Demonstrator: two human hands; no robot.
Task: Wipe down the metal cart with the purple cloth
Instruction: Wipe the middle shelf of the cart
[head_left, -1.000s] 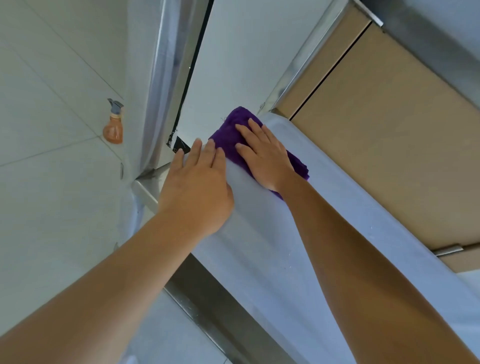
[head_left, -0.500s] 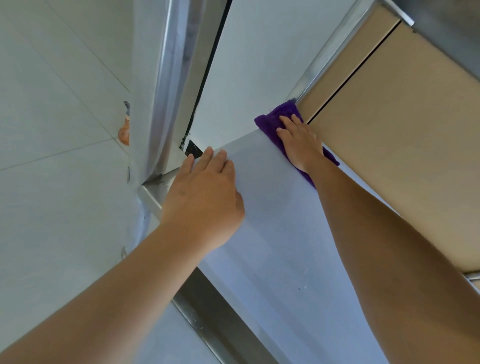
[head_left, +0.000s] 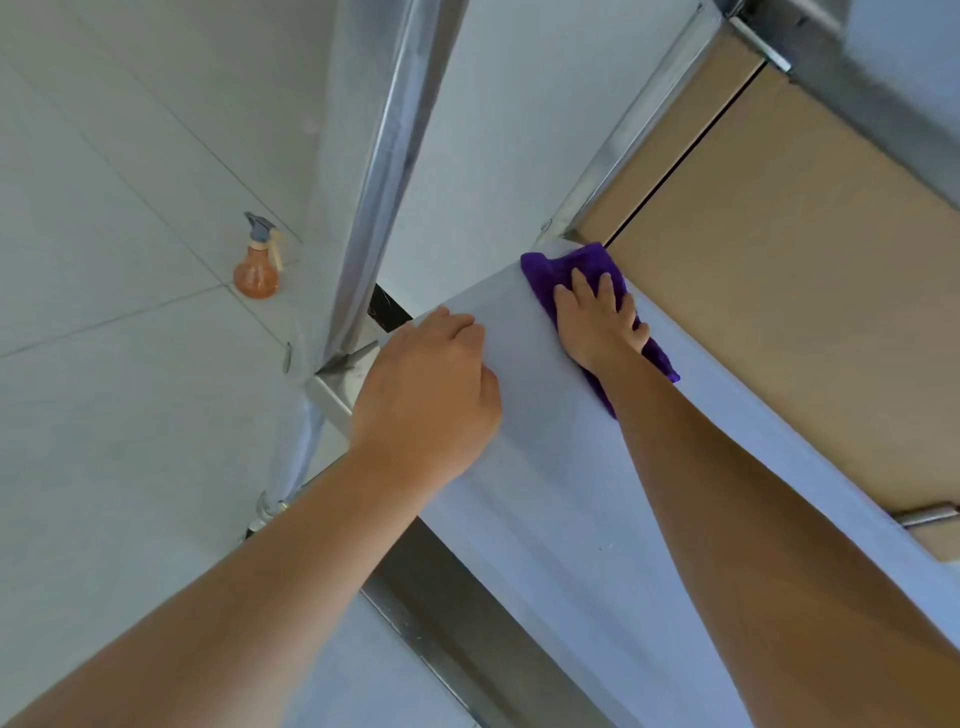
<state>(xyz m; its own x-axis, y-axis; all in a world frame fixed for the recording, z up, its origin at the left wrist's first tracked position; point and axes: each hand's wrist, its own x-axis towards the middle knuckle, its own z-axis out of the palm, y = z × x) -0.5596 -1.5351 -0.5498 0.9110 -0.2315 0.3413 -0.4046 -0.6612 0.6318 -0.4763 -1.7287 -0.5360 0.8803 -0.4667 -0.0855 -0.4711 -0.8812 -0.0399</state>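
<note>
Two hands on the metal cart (head_left: 545, 493), one pressing a purple cloth (head_left: 550, 270).

Head view: the right hand (head_left: 597, 322) lies flat with fingers spread on the purple cloth, pressing it against the cart's pale top surface just right of centre in the frame, near the far corner; nothing is gripped. The left hand (head_left: 431, 395) rests palm down at centre, fingers curled over the cart's far edge, apart from the cloth. Both forearms reach in from the bottom of the frame. The cloth is deep purple, fuzzy and bunched. An orange spray bottle (head_left: 257, 265) stands on the tiled floor (head_left: 104, 389), upper left. No writing is readable.
</note>
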